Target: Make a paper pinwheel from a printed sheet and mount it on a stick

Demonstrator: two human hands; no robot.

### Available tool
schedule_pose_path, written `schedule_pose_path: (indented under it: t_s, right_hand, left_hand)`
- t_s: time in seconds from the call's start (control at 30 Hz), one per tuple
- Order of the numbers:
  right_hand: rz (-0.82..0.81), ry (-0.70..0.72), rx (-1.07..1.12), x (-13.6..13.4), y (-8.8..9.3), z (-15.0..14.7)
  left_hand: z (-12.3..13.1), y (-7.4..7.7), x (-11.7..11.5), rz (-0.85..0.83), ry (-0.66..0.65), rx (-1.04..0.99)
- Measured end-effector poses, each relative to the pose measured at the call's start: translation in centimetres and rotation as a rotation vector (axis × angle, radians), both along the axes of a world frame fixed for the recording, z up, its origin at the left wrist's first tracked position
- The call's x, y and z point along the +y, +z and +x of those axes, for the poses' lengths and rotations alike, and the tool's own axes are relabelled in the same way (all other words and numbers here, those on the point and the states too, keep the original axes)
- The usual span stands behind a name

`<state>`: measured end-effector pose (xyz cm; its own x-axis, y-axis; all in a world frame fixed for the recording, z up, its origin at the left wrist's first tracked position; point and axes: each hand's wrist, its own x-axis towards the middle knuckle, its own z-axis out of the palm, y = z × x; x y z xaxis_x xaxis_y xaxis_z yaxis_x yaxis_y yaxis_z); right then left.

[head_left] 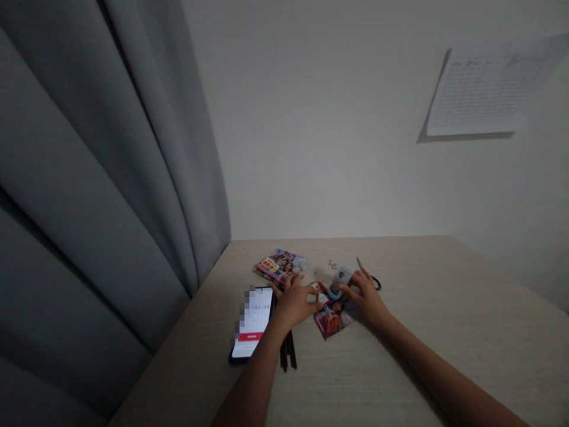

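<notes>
Nearby, phone and dark strips partly behind forearm; left hand curled, hold unclear, right hand pinched around white container.

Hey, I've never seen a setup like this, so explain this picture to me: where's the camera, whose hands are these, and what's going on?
There's no machine here, just one person's bare hands. The single picture comes from a camera worn on that person's head, looking forward and down at a pale wood-look table.

The right hand holds a small white container with blue markings over a colourful printed piece. The left hand reaches to that piece's edge; its grip is unclear.

Also on the table: a black phone with a lit white screen, thin dark-brown strips and another colourful printed item farther back.
</notes>
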<state>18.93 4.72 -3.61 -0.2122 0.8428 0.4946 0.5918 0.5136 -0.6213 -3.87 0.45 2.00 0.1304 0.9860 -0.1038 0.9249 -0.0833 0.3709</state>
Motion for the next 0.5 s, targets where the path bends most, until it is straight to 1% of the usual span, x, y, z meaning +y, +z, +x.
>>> schedule_pose_path:
  t_s: [0.1, 0.23, 0.37, 0.5]
  right_hand:
    - [-0.113, 0.026, 0.196, 0.25, -0.34, 0.26]
    - [-0.259, 0.055, 0.422, 0.31, -0.33, 0.59]
    - [-0.321, 0.041, 0.553, 0.48, -0.51, 0.91]
    - [-0.362, 0.021, 0.614, 0.69, -0.95, 1.04]
  left_hand:
    - [-0.08, -0.12, 0.02, -0.001, 0.002, 0.013]
    - [-0.17, -0.47, 0.11, 0.02, 0.0, 0.022]
    - [-0.17, -0.56, 0.19, 0.025, 0.0, 0.015]
    - [-0.11, -0.32, 0.16, 0.004, 0.006, -0.001]
